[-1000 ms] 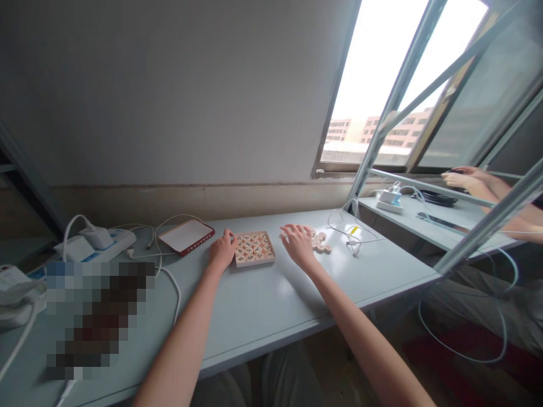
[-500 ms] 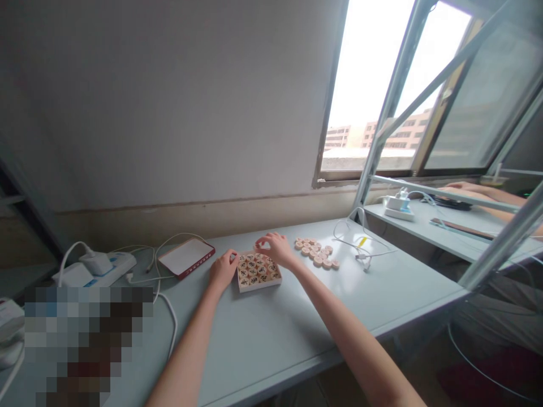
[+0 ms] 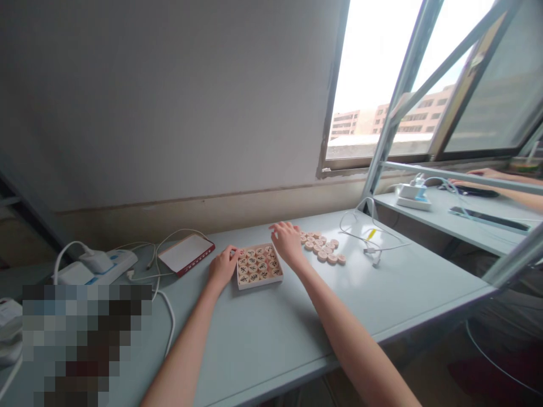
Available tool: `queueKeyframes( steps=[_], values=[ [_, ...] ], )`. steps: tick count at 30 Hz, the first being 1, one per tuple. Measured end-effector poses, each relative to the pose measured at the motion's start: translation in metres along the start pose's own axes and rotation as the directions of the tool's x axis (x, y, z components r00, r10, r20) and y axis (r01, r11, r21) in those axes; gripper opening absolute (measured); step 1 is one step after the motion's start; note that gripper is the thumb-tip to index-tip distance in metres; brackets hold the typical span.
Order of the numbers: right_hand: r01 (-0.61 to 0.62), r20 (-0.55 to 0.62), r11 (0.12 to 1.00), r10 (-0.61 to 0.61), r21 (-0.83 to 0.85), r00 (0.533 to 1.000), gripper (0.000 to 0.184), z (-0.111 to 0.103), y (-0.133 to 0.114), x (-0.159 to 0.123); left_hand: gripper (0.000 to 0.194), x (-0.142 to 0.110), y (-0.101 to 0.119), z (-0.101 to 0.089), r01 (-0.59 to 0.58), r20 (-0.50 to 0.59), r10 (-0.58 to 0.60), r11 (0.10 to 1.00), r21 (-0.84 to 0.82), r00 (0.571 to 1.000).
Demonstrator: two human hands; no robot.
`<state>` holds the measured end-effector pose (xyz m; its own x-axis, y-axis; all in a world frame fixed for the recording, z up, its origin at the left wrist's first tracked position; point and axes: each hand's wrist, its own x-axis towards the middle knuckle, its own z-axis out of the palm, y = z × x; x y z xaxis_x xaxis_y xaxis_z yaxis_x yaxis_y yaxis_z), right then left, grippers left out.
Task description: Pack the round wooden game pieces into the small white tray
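A shallow white box (image 3: 260, 282) sits on the desk, filled with rows of round wooden Chinese chess pieces (image 3: 253, 267) with dark characters. At its left wall my left hand (image 3: 223, 267) is closed, thumb and forefinger on the edge near the back corner. My right hand (image 3: 287, 243) hovers just beyond the box's right back corner, fingers apart and holding nothing that I can see. Right of it lies a loose group of pale chess pieces (image 3: 323, 247), partly hidden behind the hand.
A red-edged lid (image 3: 195, 264) lies with its white inside up, left of the box. Power strips (image 3: 106, 268) and white cables (image 3: 169, 316) stand farther left. More cable (image 3: 373, 250) is at right. Beyond the metal frame (image 3: 377, 152), another person's arm (image 3: 504, 183) rests on a second desk.
My right hand has moved right, from over the back of the box to beside its right back corner, uncovering more pieces. My left hand stays at the left edge. The view has shifted slightly.
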<state>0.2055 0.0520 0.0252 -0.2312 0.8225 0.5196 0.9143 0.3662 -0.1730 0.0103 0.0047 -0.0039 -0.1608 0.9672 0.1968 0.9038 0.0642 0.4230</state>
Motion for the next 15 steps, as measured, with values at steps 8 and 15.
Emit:
queueKeyframes(
  steps=[8,15],
  values=[
    [-0.220,0.057,0.952,0.237,-0.214,0.970,0.029,0.016,0.058,-0.012,0.032,0.002,-0.001,0.001,-0.012,0.001,0.012,1.000,-0.020,1.000],
    [-0.056,0.197,0.989,0.082,-0.135,0.977,0.030,0.008,0.030,-0.011,0.030,0.000,0.001,0.000,-0.011,0.003,0.011,1.000,0.005,1.000]
  ],
)
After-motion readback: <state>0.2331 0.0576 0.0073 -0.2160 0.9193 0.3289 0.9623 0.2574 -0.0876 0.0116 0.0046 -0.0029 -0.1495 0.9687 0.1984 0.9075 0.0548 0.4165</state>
